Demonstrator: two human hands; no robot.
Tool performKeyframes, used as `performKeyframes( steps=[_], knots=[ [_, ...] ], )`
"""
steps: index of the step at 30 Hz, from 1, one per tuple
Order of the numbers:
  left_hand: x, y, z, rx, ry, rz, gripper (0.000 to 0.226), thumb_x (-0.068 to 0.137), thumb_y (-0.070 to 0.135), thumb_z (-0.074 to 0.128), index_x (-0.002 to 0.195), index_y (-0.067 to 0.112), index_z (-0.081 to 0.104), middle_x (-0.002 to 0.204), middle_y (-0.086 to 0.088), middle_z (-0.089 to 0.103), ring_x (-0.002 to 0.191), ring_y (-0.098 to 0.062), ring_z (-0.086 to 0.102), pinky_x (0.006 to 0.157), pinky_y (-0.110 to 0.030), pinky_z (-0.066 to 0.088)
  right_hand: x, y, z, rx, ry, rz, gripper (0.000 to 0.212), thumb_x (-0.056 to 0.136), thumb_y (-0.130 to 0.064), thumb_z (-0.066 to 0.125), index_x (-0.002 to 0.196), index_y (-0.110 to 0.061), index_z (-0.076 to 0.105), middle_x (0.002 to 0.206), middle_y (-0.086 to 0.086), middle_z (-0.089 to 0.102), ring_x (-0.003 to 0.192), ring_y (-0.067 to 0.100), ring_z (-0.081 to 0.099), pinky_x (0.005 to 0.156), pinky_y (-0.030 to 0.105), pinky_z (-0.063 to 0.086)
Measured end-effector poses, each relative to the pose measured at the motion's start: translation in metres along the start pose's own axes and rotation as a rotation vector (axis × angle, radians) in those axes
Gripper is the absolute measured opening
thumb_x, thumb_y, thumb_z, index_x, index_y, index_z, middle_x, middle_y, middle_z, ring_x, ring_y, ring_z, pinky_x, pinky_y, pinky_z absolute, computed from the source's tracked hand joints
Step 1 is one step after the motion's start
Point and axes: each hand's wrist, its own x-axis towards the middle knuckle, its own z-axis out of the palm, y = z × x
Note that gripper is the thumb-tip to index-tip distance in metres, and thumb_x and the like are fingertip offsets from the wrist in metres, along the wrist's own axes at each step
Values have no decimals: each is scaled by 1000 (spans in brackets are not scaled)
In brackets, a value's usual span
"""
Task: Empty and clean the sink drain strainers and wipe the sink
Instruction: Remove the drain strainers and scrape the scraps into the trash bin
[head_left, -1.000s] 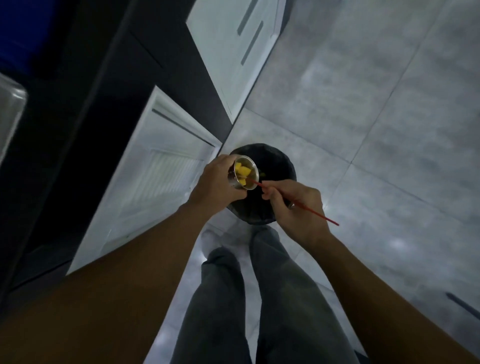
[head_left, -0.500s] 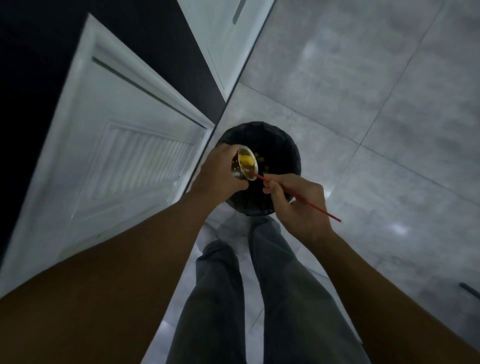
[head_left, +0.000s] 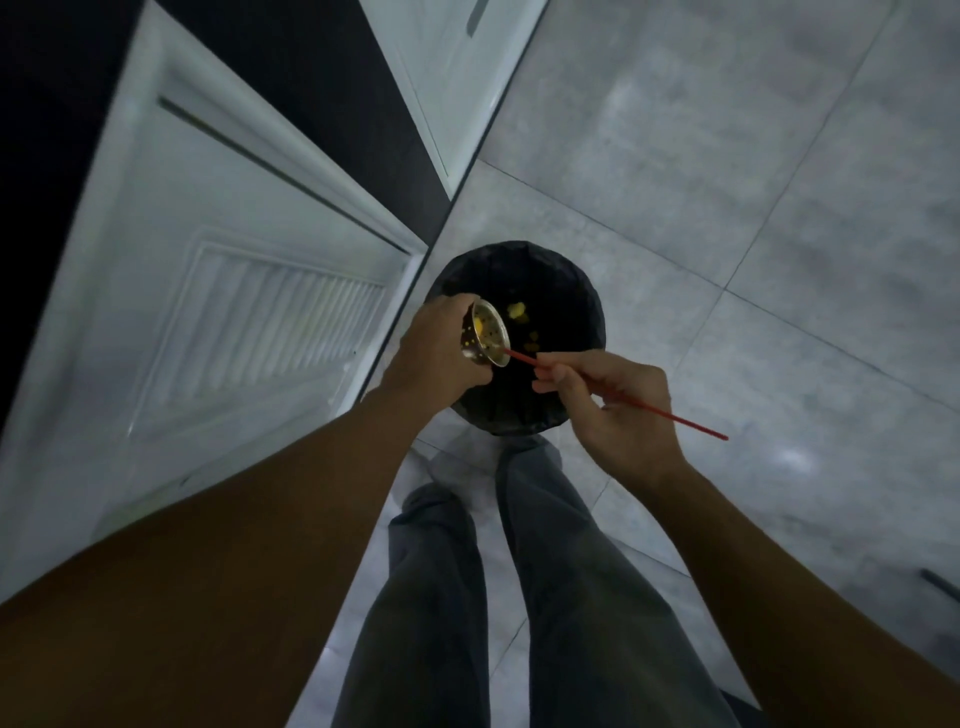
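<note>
My left hand grips a small metal drain strainer, tilted on its side with its mouth toward the right, above a black-lined waste bin on the floor. A bit of yellow food clings inside the strainer. Yellow scraps lie in the bin below. My right hand pinches a thin red stick like a pen, its tip at the strainer's lower rim.
An open white cabinet door with a slatted panel stands to the left of the bin. A second white door is farther back. Grey floor tiles spread to the right. My legs stand just behind the bin.
The yellow pieces that filled the strainer have mostly dropped into the bin. The strainer is tilted further over, and the stick tip has come out to the rim.
</note>
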Motion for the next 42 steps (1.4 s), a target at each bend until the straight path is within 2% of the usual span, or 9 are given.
performKeyframes(
  steps=[9,14,17,21,24,29,36,40,42],
  knots=[
    [1,-3,-6,-9,29,10,73,68,20,90,132,12,55,129,-8,62,120,-25,59,98,-45,54,14,-2,20,-71,-7,15,19,100,-12,62,110,-17,76,97,-2,78,94,8,74,88,32,62],
    [-1,-11,-6,-15,69,7,69,67,21,91,127,16,59,122,-6,64,112,-21,61,90,-33,54,9,4,17,-11,57,80,20,100,-14,60,112,-10,75,98,3,79,93,15,76,87,44,62],
    [-1,-13,-6,-10,71,29,69,66,19,91,128,14,59,122,-6,65,111,-20,61,84,-25,48,7,3,18,32,27,63,19,99,-11,61,112,-9,75,98,4,79,93,15,77,86,46,62],
    [2,-8,-8,32,29,46,75,69,19,89,135,13,55,129,-8,60,121,-23,56,100,-39,52,10,-3,25,-19,-11,0,20,98,-11,61,111,-16,75,95,-1,79,93,6,75,87,33,62],
    [4,-6,-9,65,3,62,75,70,18,88,137,10,54,131,-12,59,123,-26,55,102,-44,50,13,-3,27,-23,-2,42,20,98,-9,62,111,-18,76,94,-1,79,91,7,75,88,34,62],
    [4,-8,-11,91,13,62,76,70,15,88,137,11,54,131,-13,58,123,-26,52,99,-34,47,8,0,19,11,31,143,18,99,-10,63,110,-10,76,94,2,79,91,9,76,89,39,62],
    [8,1,-9,83,1,106,77,68,11,89,137,11,55,134,-12,57,126,-27,51,101,-33,45,5,-4,17,168,-10,196,18,98,-3,62,111,-2,75,98,7,79,90,12,77,87,34,62],
    [7,2,-12,77,-15,158,73,68,6,88,134,7,59,131,-14,60,121,-27,54,95,-23,41,8,0,15,149,-3,239,18,98,-5,63,111,-2,75,97,7,79,87,11,77,87,37,63],
    [6,1,-12,80,-20,164,73,68,4,88,134,7,59,131,-15,60,121,-28,54,97,-27,43,7,1,12,132,18,245,18,98,-6,63,111,-2,75,97,8,79,88,11,77,88,40,62]
  ],
)
